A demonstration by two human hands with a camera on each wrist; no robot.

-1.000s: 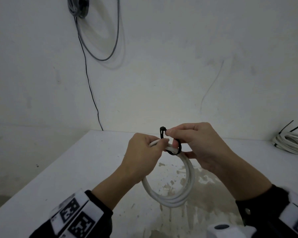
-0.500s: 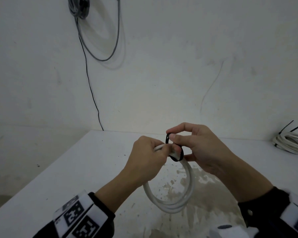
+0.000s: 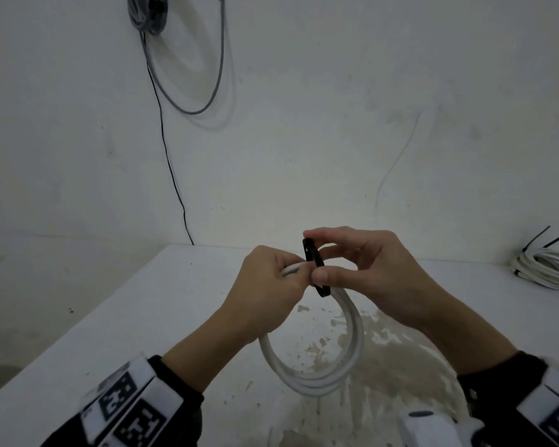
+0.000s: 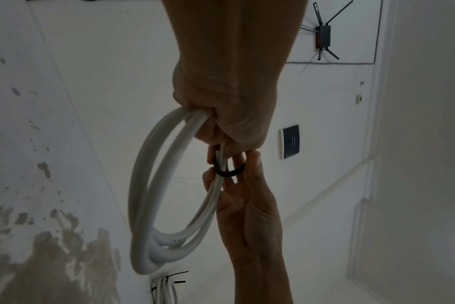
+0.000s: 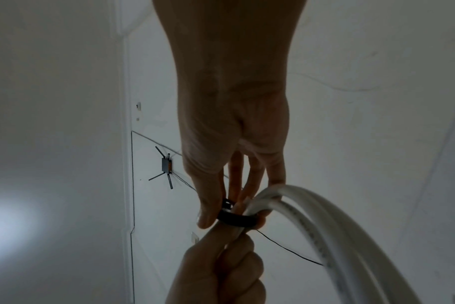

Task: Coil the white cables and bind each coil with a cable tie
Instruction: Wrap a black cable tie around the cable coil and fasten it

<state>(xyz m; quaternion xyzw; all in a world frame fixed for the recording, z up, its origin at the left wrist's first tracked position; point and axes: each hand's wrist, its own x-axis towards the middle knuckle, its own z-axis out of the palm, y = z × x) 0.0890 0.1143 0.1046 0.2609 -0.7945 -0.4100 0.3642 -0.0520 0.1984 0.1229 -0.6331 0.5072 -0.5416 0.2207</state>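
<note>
A white cable coil [image 3: 352,343] hangs in the air above the table, gripped at its top by my left hand [image 3: 271,285]. The same coil [image 4: 153,205] fills the left wrist view and crosses the right wrist view as white loops [image 5: 325,226]. A black cable tie [image 3: 315,266] loops around the coil's top strands beside my left fingers. My right hand [image 3: 362,269] pinches the tie between thumb and forefinger. The tie's band [image 5: 237,220] shows wrapped round the strands, with the thumb on it, and the black loop [image 4: 227,171] shows there too.
A second white coil [image 3: 544,266] bound with black ties lies at the table's far right by the wall. The white table [image 3: 142,317] has a worn, stained patch under the hands. Grey and black cables [image 3: 181,75] hang on the wall at the back left.
My right hand has shifted its hold on the tie: the forefinger now sits at the tie's upper end and the thumb lower down. The coil and left hand stayed almost in place.
</note>
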